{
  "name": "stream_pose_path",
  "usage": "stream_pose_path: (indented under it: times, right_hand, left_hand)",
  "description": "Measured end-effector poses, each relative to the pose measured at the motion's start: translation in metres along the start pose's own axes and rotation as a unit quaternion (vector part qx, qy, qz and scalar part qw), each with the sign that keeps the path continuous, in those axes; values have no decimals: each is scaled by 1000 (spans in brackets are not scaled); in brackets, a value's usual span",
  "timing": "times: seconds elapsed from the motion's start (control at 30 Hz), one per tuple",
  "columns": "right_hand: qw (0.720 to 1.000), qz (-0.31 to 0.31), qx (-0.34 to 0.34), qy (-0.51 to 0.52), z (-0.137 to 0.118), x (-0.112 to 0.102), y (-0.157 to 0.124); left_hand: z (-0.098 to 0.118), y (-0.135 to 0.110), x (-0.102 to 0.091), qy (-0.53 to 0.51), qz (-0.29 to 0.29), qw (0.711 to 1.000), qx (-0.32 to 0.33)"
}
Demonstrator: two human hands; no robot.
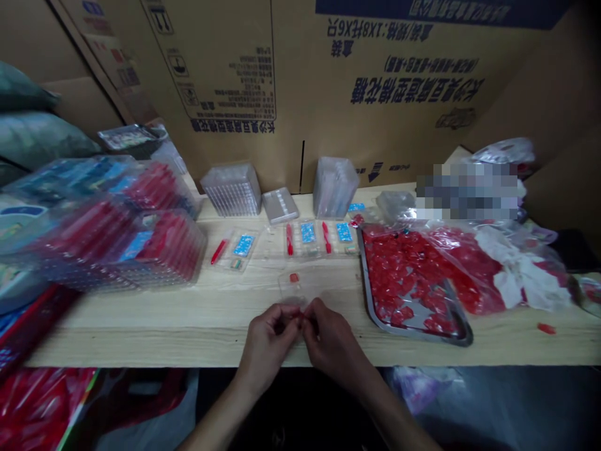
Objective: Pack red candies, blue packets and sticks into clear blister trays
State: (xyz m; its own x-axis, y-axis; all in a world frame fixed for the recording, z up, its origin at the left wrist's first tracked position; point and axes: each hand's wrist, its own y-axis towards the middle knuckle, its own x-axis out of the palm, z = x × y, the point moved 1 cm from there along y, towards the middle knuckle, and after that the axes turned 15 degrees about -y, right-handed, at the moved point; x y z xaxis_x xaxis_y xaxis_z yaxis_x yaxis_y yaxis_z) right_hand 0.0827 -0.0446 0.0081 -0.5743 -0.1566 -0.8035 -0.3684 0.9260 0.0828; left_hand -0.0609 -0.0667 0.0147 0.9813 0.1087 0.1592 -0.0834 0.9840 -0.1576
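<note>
My left hand and my right hand meet over the front edge of the wooden table, fingers pinched together on a small red piece between them. Just beyond my fingers lies a clear plastic blister tray with one small red item in it. Farther back sit filled blister trays with red sticks and blue cards, and another one to the left.
A metal tray of red pieces lies at the right, with a plastic bag of red pieces beside it. Stacks of packed trays fill the left. Stacks of clear empty trays stand before cardboard boxes.
</note>
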Motion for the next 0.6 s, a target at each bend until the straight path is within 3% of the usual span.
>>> stream_pose_path:
  times: [0.1,0.17,0.27,0.4,0.6]
  right_hand:
    - [999,-2,-40,21,6,-4,4]
    - [998,9,-64,28,10,-4,7]
    - [997,21,-74,-10,15,4,9]
    - [997,-6,-66,-40,15,20,8]
    - [997,-19,-50,-54,7,19,6]
  left_hand:
    - [5,7,-12,-90,-16,994,-60]
    - [8,18,-22,-87,-3,995,-44]
    - [8,42,-29,54,7,996,65]
    - [-2,72,-21,259,-77,943,193]
    - [-14,90,-14,395,-143,869,263]
